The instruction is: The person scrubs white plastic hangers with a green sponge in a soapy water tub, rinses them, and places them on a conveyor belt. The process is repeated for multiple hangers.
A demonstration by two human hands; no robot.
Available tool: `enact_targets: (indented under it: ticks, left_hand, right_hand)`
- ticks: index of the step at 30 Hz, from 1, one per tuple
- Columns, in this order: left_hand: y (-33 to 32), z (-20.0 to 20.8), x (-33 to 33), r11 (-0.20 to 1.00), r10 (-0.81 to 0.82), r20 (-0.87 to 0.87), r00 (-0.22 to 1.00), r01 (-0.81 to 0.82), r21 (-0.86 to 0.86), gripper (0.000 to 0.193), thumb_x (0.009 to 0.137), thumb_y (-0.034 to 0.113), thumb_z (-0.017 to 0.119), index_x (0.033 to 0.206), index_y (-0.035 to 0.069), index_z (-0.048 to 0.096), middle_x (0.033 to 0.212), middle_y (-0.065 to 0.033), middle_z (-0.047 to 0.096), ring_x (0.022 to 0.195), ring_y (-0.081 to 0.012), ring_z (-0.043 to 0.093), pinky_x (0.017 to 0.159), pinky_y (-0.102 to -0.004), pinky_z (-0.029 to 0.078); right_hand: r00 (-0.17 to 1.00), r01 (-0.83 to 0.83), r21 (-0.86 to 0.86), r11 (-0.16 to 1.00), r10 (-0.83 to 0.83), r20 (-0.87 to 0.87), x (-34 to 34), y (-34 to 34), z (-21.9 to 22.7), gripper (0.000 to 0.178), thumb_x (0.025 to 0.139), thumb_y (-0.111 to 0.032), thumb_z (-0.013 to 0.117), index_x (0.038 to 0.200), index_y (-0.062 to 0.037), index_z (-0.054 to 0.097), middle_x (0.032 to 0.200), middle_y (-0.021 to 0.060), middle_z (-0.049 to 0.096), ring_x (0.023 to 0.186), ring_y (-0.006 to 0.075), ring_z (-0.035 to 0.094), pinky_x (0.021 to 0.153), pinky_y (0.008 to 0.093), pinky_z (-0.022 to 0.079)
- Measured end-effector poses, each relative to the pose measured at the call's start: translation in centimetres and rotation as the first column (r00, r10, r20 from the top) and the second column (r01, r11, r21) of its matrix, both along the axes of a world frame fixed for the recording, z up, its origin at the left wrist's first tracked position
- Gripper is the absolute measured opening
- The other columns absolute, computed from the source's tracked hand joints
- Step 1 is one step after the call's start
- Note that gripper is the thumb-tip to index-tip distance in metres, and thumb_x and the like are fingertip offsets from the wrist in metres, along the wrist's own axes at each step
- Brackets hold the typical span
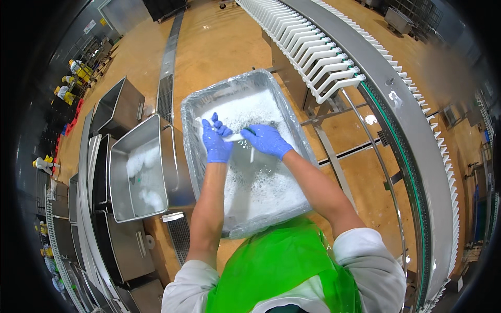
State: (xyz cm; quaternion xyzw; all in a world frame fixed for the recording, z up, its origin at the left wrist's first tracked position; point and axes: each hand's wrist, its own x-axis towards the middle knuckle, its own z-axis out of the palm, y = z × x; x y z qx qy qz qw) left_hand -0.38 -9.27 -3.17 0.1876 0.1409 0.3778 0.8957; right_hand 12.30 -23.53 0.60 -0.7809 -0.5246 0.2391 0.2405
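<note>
White part [234, 137], between gloved fingers [223, 129]

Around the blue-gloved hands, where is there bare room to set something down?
Widest bare patch: tan floor beyond the rectangular tub lined with clear plastic, between the metal floor drain and the steel conveyor with white bars. Crowded: right of the tub, crossed by steel rails; left, packed with steel bins.

R side: long curved grey metal conveyor [394, 99] w/ row of bent white plastic arms [332, 83]. Glossy tan floor [229, 41] below, w/ narrow dark metal drain grate [165, 96]. Upper L: deep rect. stainless-steel bin [126, 107], tilted-looking. Far L bg: co-workers in yellow & white [78, 71].
</note>
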Motion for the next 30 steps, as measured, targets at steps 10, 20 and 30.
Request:
enact_targets:
  ticks: [10, 20, 30]
  left_hand:
    - [-1.4, 1.1, 1.3, 0.968, -0.139, -0.262, 0.955, 0.187, 0.168, 0.035, 0.094, 0.051, 0.049, 0.08, 0.019, 0.051, 0.055, 0.0058, 0.042, 0.045, -0.0089, 0.041, 0.039, -0.0251, 0.033]
    - [-12.3, 17.4, 14.2, 0.331, 0.144, -0.492, 0.858, 0.427, 0.842, 0.043, 0.095, 0.022, 0.057, 0.134, 0.007, 0.048, 0.092, -0.0061, 0.064, 0.069, -0.0079, 0.056, 0.057, -0.0211, 0.045]
    - [-22.7, 12.7, 33.9, -0.082, 0.152, -0.695, 0.703, 0.709, 0.7, 0.045, 0.092, 0.009, 0.058, 0.135, 0.016, 0.053, 0.106, -0.007, 0.066, 0.074, -0.0078, 0.058, 0.07, -0.0252, 0.053]
  right_hand:
    - [0.721, -0.076, 0.247, 0.966, 0.224, -0.656, -3.1, -4.2, 2.6, 0.047, 0.083, -0.047, 0.07, 0.085, -0.001, 0.066, 0.066, 0.0085, 0.061, 0.056, 0.0143, 0.057, 0.055, 0.0304, 0.049]
    - [0.907, -0.394, -0.227, 0.891, 0.337, -0.253, 1.7, -12.2, -0.6, 0.038, 0.076, -0.044, 0.066, 0.085, -0.007, 0.072, 0.087, 0.0139, 0.07, 0.078, 0.0324, 0.067, 0.071, 0.0415, 0.052]
    - [0.907, -0.393, 0.107, 0.913, 0.404, -0.117, 1.6, -12.0, -2.4, 0.035, 0.077, -0.04, 0.064, 0.094, -0.0093, 0.072, 0.088, 0.0147, 0.07, 0.081, 0.0343, 0.066, 0.071, 0.0451, 0.052]
